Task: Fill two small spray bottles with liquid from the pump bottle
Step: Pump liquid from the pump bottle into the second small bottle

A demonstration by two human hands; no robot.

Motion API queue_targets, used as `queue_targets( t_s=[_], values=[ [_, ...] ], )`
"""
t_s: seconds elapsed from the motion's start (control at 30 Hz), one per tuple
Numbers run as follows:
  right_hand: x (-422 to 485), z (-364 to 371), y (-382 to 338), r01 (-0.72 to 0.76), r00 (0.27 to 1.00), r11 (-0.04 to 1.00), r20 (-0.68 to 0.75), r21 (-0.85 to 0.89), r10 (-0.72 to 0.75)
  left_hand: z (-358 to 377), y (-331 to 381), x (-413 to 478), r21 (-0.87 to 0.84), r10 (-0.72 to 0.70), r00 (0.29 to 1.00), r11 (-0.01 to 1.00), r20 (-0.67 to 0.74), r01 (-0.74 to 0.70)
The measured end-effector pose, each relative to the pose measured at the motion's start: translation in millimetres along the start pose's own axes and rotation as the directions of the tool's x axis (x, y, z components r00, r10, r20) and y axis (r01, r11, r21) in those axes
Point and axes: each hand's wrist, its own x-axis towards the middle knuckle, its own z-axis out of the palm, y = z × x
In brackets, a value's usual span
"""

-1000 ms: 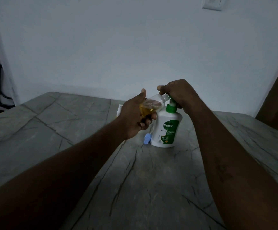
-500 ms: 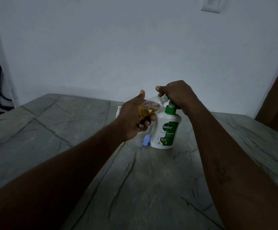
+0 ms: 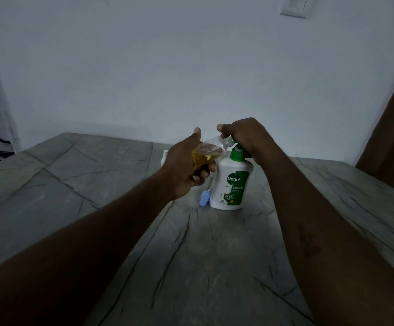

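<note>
**A:** How is the light?

**B:** Dim. The wall (image 3: 191,67) reads a flat blue-grey, darker toward the left edge.

**A:** Any brighter spots?

**B:** There is a soft pale patch on the table (image 3: 214,243). The white pump bottle (image 3: 222,175) catches the most light, and the amber liquid in the spray bottle (image 3: 209,151) glows faintly.

**A:** Sharpness?

**B:** The pump bottle's label is legible. The left forearm (image 3: 73,255) sinks into near-black shadow. Wide-angle bending curves the table's far edge and tilts the brown panel (image 3: 391,137) at the right.

On the worktop (image 3: 73,172) stands the pump bottle (image 3: 232,184), a spray cap (image 3: 203,199) lying just left of its base. Left of its pump head, the left hand (image 3: 186,168) holds a tilted spray bottle (image 3: 211,150).
</note>
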Motion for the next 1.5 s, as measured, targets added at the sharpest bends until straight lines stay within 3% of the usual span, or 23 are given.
queue_targets(
  t_s=[0.2, 0.5, 0.87, 1.2, 1.5],
  values=[
    [1.4, -2.5, -4.9, 0.084, 0.995, 0.994, -0.056, -0.077, -0.088, -1.1, 1.5, 1.1, -0.008, 0.021, 1.0, 1.0, 0.017, -0.021],
    [1.8, 0.5, 0.8, -0.049, 0.999, 0.999, 0.013, 0.021, 0.049, -0.7, 2.1, -0.6, -0.009, -0.004, 1.0, 1.0, -0.003, 0.004],
    [4.5, -2.4, -3.8, 0.057, 0.997, 0.994, -0.048, -0.098, -0.062, -1.6, 2.3, 2.1, -0.007, 0.005, 1.0, 1.0, 0.011, -0.005],
    [0.0, 1.1, -1.5, -0.06, 0.998, 0.998, 0.023, 0.034, 0.06, -1.0, 0.8, 1.8, -0.008, 0.007, 1.0, 1.0, -0.004, -0.007],
    [0.9, -1.8, -3.8, 0.028, 0.999, 0.999, -0.033, -0.031, -0.029, -0.2, 0.4, 1.1, -0.017, 0.013, 1.0, 1.0, 0.01, -0.013]
  ],
)
